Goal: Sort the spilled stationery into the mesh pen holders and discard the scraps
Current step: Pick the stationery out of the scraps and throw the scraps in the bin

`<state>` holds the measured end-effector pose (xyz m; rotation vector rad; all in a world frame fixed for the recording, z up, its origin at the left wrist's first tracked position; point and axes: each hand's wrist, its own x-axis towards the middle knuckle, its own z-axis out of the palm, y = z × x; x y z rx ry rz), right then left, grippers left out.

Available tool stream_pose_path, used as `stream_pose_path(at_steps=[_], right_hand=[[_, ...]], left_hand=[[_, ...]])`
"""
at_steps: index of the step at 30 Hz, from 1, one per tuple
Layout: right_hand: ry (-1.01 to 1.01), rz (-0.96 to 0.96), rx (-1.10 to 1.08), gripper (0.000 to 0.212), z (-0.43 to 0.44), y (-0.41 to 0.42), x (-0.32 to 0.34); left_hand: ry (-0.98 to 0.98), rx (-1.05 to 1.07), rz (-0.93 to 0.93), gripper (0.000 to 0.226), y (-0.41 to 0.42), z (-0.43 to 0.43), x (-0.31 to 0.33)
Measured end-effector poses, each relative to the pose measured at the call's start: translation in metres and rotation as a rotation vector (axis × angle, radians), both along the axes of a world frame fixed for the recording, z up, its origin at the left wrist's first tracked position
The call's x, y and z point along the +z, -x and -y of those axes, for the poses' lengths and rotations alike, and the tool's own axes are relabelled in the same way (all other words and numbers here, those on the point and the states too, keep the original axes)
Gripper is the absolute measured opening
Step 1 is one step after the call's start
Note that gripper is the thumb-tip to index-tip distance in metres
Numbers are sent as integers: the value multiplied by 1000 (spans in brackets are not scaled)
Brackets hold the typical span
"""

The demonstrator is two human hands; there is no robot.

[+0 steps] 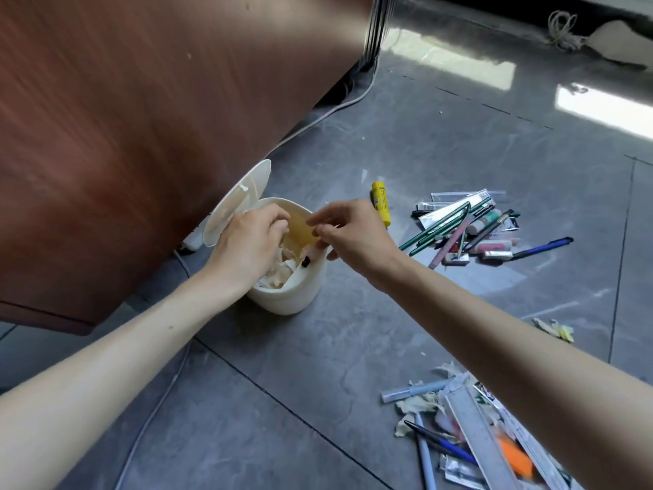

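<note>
A small cream bin (288,298) stands on the grey floor with its lid (233,203) flipped up; white paper scraps (282,267) fill it. My left hand (247,242) is over the bin mouth, fingers curled on the edge of a yellowish translucent scrap (300,229). My right hand (349,231) pinches the same scrap's other edge above the rim. A pile of pens and pencils (470,228) lies to the right, beside a yellow glue stick (381,203). Another heap of pens, a ruler and torn scraps (456,429) lies near my right forearm.
A brown wooden cabinet side (141,118) rises left of the bin. A white cable (328,114) runs along the floor behind it. Small torn scraps (554,328) lie at the right. No mesh pen holder is in view.
</note>
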<state>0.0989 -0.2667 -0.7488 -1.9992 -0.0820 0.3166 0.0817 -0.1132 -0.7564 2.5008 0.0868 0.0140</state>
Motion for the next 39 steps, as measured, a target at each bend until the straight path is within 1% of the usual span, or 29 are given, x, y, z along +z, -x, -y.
stream_pose_path(at_steps=[2,4,6,11,14,17,19,21,23,24,25,27,29,30,31,33,35,36,38,39], right_hand=[[-13,6,4,24,4,4,0],[-19,7,10,23,8,8,-2],[-26,19,-4,24,11,11,-2],[-61,29,-102,25,34,19,-5],[59,15,-124,25,63,34,-15],[252,-81,-131,27,105,64,-27],[380,-152,-145,27,131,90,-36],[447,-209,-211,25,155,119,-45],[480,-239,-276,17,171,147,-57],[498,-243,-289,12,174,158,-63],[526,-252,-290,12,177,169,-67],[623,-296,-259,25,179,189,-73],[731,-321,-210,43,176,202,-80],[775,-310,-187,47,174,207,-83],[800,-292,-183,46,172,211,-86],[799,-254,-199,37,169,212,-87],[749,-220,-209,26,169,212,-85],[706,-214,-216,25,170,213,-83],[532,-242,-304,30,173,216,-80],[416,-254,-365,28,176,217,-77]], left_hand=[[65,21,-5,23,0,0,-1],[70,26,24,31,1,1,0],[48,-8,96,32,4,3,2],[-82,-271,354,24,15,25,6],[-107,-383,381,22,32,49,2],[-164,-602,306,18,56,76,-13],[-251,-753,226,19,71,90,-25],[-305,-839,65,17,82,109,-37],[-422,-892,-151,25,89,125,-54],[-479,-910,-223,28,89,127,-61],[-490,-917,-270,30,91,131,-67],[-479,-897,-314,31,92,139,-76],[-470,-885,-338,25,94,147,-81],[-482,-890,-341,21,94,151,-82],[-495,-903,-343,18,95,156,-84],[-496,-913,-351,16,96,160,-90],[-493,-905,-368,16,97,163,-94],[-501,-895,-378,18,98,165,-94],[-516,-861,-403,22,99,166,-91],[-505,-834,-415,23,99,166,-89]])
